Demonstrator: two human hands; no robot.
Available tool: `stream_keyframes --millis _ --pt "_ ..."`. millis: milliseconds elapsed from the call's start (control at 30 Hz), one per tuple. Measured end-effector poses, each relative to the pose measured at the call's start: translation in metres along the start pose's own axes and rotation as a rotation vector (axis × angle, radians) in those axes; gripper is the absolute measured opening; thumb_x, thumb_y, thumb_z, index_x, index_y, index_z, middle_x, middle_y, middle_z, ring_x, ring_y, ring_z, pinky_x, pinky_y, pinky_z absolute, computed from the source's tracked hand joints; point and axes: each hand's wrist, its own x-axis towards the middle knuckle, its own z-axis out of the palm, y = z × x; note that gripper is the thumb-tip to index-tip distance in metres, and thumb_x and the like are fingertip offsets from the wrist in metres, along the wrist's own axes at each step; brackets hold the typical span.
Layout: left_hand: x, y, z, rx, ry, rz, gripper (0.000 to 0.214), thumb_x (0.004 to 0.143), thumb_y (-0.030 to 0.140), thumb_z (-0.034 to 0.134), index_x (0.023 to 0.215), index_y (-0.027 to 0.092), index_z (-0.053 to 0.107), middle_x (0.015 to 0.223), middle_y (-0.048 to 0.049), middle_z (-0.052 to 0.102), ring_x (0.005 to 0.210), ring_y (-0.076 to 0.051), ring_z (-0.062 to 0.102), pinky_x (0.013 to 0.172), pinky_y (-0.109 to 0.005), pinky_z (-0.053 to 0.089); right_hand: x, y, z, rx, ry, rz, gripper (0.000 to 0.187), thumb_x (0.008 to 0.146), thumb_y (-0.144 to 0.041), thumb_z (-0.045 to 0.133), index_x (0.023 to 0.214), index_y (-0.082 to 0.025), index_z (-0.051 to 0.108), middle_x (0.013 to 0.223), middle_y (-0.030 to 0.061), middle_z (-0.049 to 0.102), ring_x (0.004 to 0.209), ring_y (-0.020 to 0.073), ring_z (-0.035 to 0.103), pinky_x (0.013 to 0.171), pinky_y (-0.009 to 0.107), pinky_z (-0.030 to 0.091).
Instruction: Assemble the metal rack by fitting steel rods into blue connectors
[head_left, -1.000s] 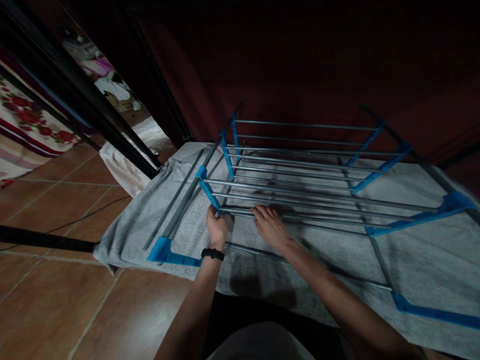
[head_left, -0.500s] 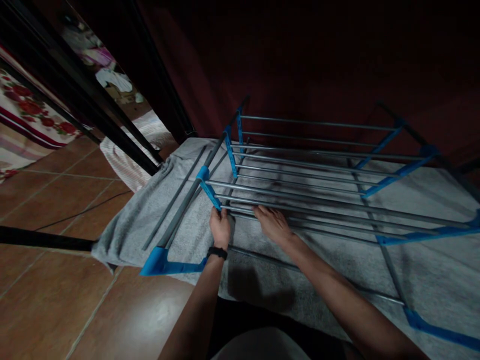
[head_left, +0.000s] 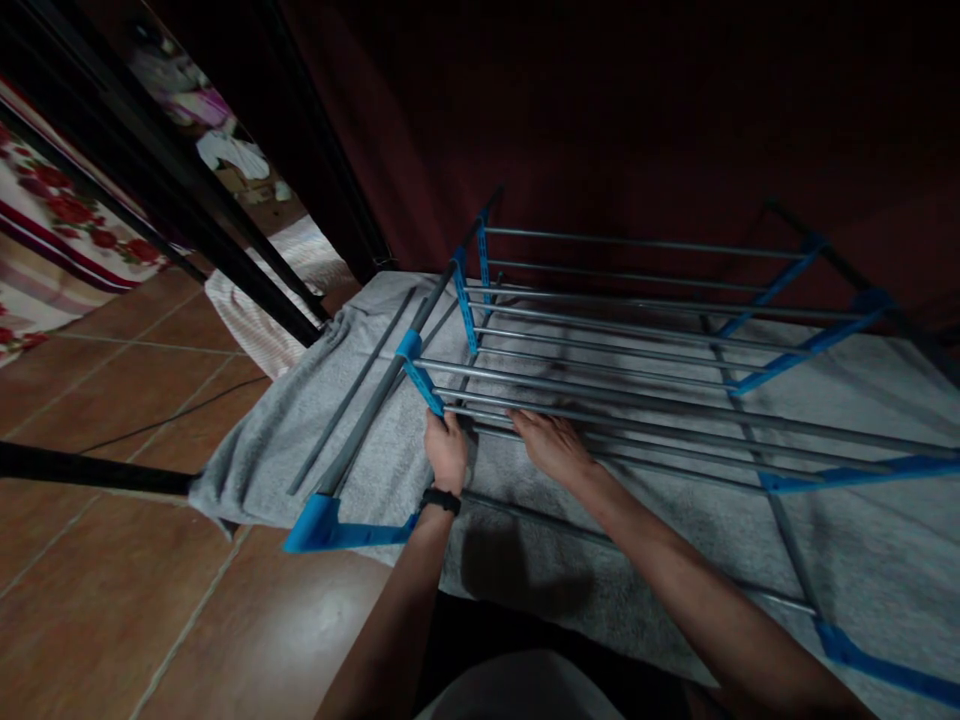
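A rack of grey metal tubes and blue plastic brackets lies on its side in front of me. My left hand (head_left: 446, 452), with a black band at the wrist, is closed around the lower end of a blue bracket (head_left: 422, 384), where the tubes meet it. Just to the right, my right hand (head_left: 553, 443) has its fingers curled over a metal tube (head_left: 660, 452) of the same tier. Its fingertips are partly hidden behind the tubes. Further right, another blue bracket (head_left: 862, 470) carries the far ends of these tubes.
Beneath the rack spreads a grey blanket (head_left: 270, 430). A loose-looking tube (head_left: 352, 390) lies at the left, near a blue corner foot (head_left: 315, 525). Dark posts (head_left: 97, 470) stand on the left, above the tiled floor (head_left: 97, 590). Behind hangs a dark red curtain (head_left: 600, 130).
The whole view has shifted slightly, so the rack and hands appear a little further right. Both hands keep nearly the same hold on the rack.
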Motion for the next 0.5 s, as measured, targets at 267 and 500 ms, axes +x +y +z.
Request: stream_keyframes --millis 267,500 --pt "-0.0042 0.0054 0.0003 0.066 -0.02 -0.006 0.023 0.098 0.031 0.04 0.105 0.017 0.056 0.086 -0.0122 0.067 0.08 -0.025 0.065 0.07 -0.033 0.045 -0.0011 0.0052 -0.002 0.056 0.01 -0.043 0.049 0.103 -0.019 0.03 0.149 -0.027 0.046 0.144 0.0054 0.056 0.125 0.0207 0.058 0.1 0.033 0.046" --pt "-0.0079 0.0067 -0.0014 0.088 -0.036 -0.005 0.022 0.099 0.031 0.04 0.105 0.017 0.055 0.084 -0.0102 0.067 0.077 -0.023 0.065 0.067 -0.03 0.043 0.002 0.0075 -0.0076 0.119 0.005 -0.063 0.044 0.104 -0.024 0.034 0.144 -0.029 0.052 0.139 0.0039 0.06 0.122 0.0191 0.06 0.097 0.029 0.046"
